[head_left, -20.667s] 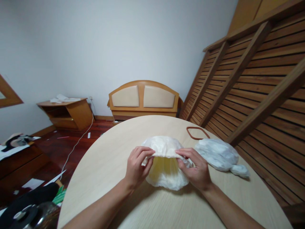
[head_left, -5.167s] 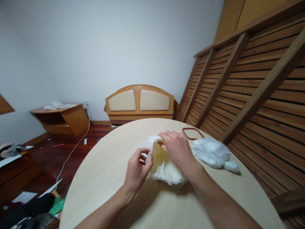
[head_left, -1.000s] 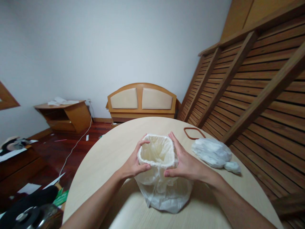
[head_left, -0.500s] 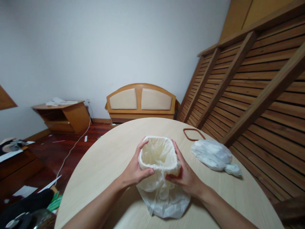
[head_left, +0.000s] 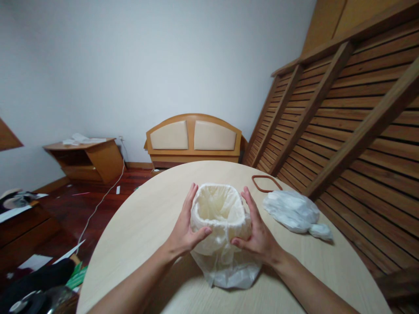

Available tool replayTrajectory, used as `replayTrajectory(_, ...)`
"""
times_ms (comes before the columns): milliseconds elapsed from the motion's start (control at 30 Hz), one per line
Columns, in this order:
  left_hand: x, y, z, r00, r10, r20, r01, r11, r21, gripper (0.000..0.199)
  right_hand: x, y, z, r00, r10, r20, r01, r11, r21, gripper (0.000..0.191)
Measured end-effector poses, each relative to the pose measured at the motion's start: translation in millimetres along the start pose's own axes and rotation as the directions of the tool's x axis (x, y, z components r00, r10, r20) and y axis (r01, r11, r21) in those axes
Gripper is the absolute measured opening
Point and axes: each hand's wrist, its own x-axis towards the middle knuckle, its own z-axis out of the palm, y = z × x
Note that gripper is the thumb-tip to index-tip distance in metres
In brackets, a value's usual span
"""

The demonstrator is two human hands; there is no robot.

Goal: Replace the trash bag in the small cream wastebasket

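A small trash bin stands upright on the table, lined with a thin white plastic bag. The bag is folded over the rim and hangs down the outside in loose folds, covering the bin's body. My left hand cups the bin's left side, thumb across the front and fingers nearly straight along the side. On the opposite side, my right hand holds it in the same way, its thumb against the bag below the rim. The inside of the bin shows only the crumpled liner.
A brown ring-shaped frame with rounded corners lies toward the right back of the round table. Beside it rests a knotted, filled white plastic bag. Wooden slats lean along the right; a headboard stands behind.
The lined bin has shifted slightly away from me. My fingers have straightened and eased off the rim, while both hands stay around its sides.
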Motion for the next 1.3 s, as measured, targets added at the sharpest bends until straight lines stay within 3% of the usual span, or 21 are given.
replayTrajectory(133, -0.2, 11.0, -0.8, 0.99, 0.142, 0.001, -0.14, 0.972, 0.19, 0.071, -1.5, -7.9, -1.2, 0.968, -0.241, -0.068, 0.22, 0.948, -0.231, 0.098)
replayTrajectory(233, -0.1, 15.8, 1.8, 0.978, 0.202, 0.051, -0.208, 0.937, 0.28, 0.055, 0.0, -15.1, -0.2, 0.951, -0.302, -0.059, 0.27, 0.911, -0.31, 0.086)
replayTrajectory(333, 0.2, 17.3, 2.9, 0.969, 0.241, 0.054, -0.246, 0.916, 0.316, 0.044, 3.0, -20.4, 0.7, 0.947, -0.316, -0.062, 0.278, 0.9, -0.336, 0.078)
replayTrajectory(500, 0.2, 23.2, 1.4, 0.951, 0.303, 0.064, -0.307, 0.891, 0.334, 0.041, 4.8, -32.2, 0.0, 0.937, -0.334, -0.103, 0.282, 0.895, -0.345, 0.068)
replayTrajectory(800, -0.4, 31.5, 12.4, 0.938, 0.345, 0.028, -0.325, 0.848, 0.419, 0.017, 6.0, -50.5, 6.1, 0.931, -0.324, -0.17, 0.225, 0.873, -0.432, 0.029)
replayTrajectory(1067, 1.5, 34.3, 15.6, 0.912, 0.411, 0.004, -0.375, 0.829, 0.415, 0.016, 6.0, -48.1, 5.1, 0.914, -0.366, -0.176, 0.265, 0.867, -0.422, 0.025)
replayTrajectory(1200, 1.3, 34.7, 16.2, 0.902, 0.431, 0.002, -0.394, 0.822, 0.41, 0.014, 9.4, -56.0, -7.3, 0.91, -0.377, -0.173, 0.303, 0.889, -0.344, 0.024)
replayTrajectory(1300, 0.0, 33.9, 17.0, 0.894, 0.448, 0.003, -0.409, 0.813, 0.414, 0.011, 27.7, -65.3, -22.3, 0.926, -0.311, -0.214, 0.254, 0.933, -0.256, 0.021)
